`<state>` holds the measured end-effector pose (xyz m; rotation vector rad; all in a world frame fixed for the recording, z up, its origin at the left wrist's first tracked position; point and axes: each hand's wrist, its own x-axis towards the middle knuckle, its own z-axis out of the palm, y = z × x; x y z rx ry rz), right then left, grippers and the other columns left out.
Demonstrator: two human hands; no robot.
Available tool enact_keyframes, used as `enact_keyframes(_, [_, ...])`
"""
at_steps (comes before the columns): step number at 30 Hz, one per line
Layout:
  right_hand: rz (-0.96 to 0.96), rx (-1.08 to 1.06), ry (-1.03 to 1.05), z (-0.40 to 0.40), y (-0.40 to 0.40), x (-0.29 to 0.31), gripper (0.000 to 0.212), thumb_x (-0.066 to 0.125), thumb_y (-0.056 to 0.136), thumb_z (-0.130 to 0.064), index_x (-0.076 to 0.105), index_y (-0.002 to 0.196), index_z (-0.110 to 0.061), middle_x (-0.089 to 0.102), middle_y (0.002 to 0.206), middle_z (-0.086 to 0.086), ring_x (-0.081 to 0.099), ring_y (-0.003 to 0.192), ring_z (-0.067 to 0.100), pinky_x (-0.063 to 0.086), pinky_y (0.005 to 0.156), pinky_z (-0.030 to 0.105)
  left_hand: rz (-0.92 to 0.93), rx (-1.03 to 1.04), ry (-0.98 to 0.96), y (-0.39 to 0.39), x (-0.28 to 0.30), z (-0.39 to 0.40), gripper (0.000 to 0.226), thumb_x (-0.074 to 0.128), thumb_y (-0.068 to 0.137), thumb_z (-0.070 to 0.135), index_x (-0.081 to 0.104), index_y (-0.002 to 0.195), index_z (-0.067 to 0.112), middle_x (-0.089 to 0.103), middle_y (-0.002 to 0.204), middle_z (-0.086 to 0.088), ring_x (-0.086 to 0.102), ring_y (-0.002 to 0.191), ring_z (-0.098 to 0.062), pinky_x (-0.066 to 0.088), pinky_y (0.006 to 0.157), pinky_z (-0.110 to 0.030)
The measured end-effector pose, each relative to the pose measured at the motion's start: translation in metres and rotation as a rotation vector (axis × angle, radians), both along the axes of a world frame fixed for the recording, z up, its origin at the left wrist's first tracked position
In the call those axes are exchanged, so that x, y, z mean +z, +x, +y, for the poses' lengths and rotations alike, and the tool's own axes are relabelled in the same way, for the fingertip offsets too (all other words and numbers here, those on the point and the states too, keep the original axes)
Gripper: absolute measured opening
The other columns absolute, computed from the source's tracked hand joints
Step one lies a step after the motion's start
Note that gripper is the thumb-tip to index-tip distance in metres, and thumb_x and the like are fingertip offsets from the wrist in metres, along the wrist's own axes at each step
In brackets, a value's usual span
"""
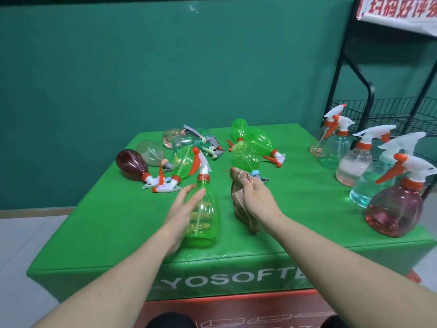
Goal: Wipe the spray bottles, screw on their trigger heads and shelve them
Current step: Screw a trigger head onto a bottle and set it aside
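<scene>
Two hands work at a green cloth surface (123, 216) printed "YOSOFT": left hand (183, 209), fingers straight, touches an upright translucent green bottle (203, 221) near centre; right hand (256, 197) grips a crumpled brown rag (238, 197) just right of it.

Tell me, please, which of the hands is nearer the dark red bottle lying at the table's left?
Left. The left hand rests against the upright green bottle, nearer the dark red bottle; the right hand grips the cloth farther right.

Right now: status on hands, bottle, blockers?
Left hand open, flat against upright green bottle, trigger head on. Right hand grips cloth. Nothing between cloth and bottle.
</scene>
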<state>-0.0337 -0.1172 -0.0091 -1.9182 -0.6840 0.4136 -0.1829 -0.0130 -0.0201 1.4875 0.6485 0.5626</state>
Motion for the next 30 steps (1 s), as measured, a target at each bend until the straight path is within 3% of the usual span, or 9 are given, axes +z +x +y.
enact_keyframes(3, [-0.033, 0.005, 0.035, 0.015, -0.001, 0.001, 0.036, 0.037, 0.109, -0.031, 0.058, 0.133, -0.015, 0.064, 0.104, -0.001, 0.059, 0.097, 0.014, 0.040, 0.078, 0.024, -0.020, -0.012, -0.050, -0.001, -0.007, 0.002, 0.072, 0.079, 0.064, 0.066, 0.050, 0.129, 0.054, 0.044, 0.153, 0.003, 0.047, 0.136, -0.030, 0.030, 0.118, -0.062])
enact_keyframes(6, [-0.050, 0.015, 0.105, 0.029, -0.009, 0.007, 0.030, 0.042, 0.108, -0.029, 0.065, 0.126, -0.030, 0.062, 0.072, -0.011, 0.055, 0.055, -0.006, 0.039, 0.049, 0.012, -0.069, 0.017, -0.125, -0.001, -0.019, 0.011, 0.059, 0.084, 0.067, 0.060, 0.054, 0.117, 0.062, 0.056, 0.139, 0.004, 0.060, 0.124, -0.030, 0.035, 0.115, -0.062])
enact_keyframes(8, [-0.052, 0.031, 0.134, 0.041, -0.017, 0.011, 0.030, 0.044, 0.107, -0.029, 0.066, 0.126, -0.037, 0.061, 0.063, -0.011, 0.053, 0.046, -0.007, 0.035, 0.043, 0.013, -0.089, 0.031, -0.175, -0.001, -0.027, 0.016, 0.054, 0.078, 0.071, 0.052, 0.055, 0.119, 0.059, 0.068, 0.121, 0.009, 0.070, 0.109, -0.028, 0.045, 0.108, -0.058])
enact_keyframes(15, [-0.140, 0.159, 0.041, 0.074, -0.044, 0.007, 0.039, 0.036, 0.108, -0.032, 0.056, 0.141, -0.027, 0.070, 0.122, 0.004, 0.063, 0.105, 0.022, 0.049, 0.089, 0.031, -0.207, 0.043, -0.373, 0.000, -0.044, 0.025, 0.060, 0.088, 0.071, 0.037, 0.064, 0.126, 0.041, 0.073, 0.124, -0.013, 0.071, 0.107, -0.041, 0.055, 0.098, -0.060])
enact_keyframes(18, [-0.156, 0.221, -0.007, 0.083, -0.046, 0.000, 0.046, 0.030, 0.109, -0.038, 0.043, 0.151, -0.026, 0.059, 0.141, 0.010, 0.055, 0.107, 0.019, 0.044, 0.086, 0.029, -0.245, 0.044, -0.408, 0.001, -0.047, 0.028, 0.062, 0.079, 0.072, 0.035, 0.059, 0.131, 0.034, 0.074, 0.122, -0.011, 0.074, 0.101, -0.039, 0.058, 0.092, -0.056])
enact_keyframes(20, [-0.191, 0.243, -0.041, 0.084, -0.048, 0.001, 0.047, 0.028, 0.109, -0.039, 0.040, 0.152, -0.025, 0.051, 0.150, 0.011, 0.055, 0.123, 0.021, 0.044, 0.103, 0.035, -0.248, 0.043, -0.415, 0.001, -0.049, 0.029, 0.066, 0.087, 0.071, 0.036, 0.059, 0.131, 0.036, 0.071, 0.129, -0.010, 0.072, 0.108, -0.039, 0.057, 0.095, -0.059])
enact_keyframes(23, [-0.281, 0.283, -0.064, 0.080, -0.054, 0.007, 0.048, 0.029, 0.110, -0.035, 0.033, 0.157, -0.027, 0.030, 0.164, -0.003, 0.029, 0.150, 0.016, 0.024, 0.123, 0.036, -0.270, 0.046, -0.427, 0.000, -0.053, 0.032, 0.078, 0.085, 0.068, 0.041, 0.057, 0.141, 0.032, 0.069, 0.133, -0.013, 0.072, 0.109, -0.036, 0.059, 0.089, -0.056])
enact_keyframes(26, [-0.387, 0.338, -0.037, 0.079, -0.062, 0.011, 0.052, 0.033, 0.109, -0.035, 0.027, 0.159, -0.025, 0.018, 0.167, -0.011, 0.014, 0.153, 0.006, 0.010, 0.124, 0.027, -0.307, 0.016, -0.414, 0.000, -0.052, 0.031, 0.075, 0.081, 0.075, 0.045, 0.057, 0.143, 0.023, 0.072, 0.126, -0.014, 0.076, 0.092, -0.026, 0.060, 0.067, -0.039])
enact_keyframes(30, [-0.471, 0.429, -0.027, 0.083, -0.072, 0.010, 0.052, 0.035, 0.108, -0.036, 0.028, 0.159, -0.025, 0.016, 0.166, -0.014, 0.012, 0.153, 0.003, 0.009, 0.124, 0.025, -0.322, 0.003, -0.429, -0.001, -0.053, 0.032, 0.065, 0.063, 0.078, 0.051, 0.062, 0.138, 0.024, 0.074, 0.124, -0.011, 0.076, 0.099, -0.025, 0.061, 0.070, -0.040])
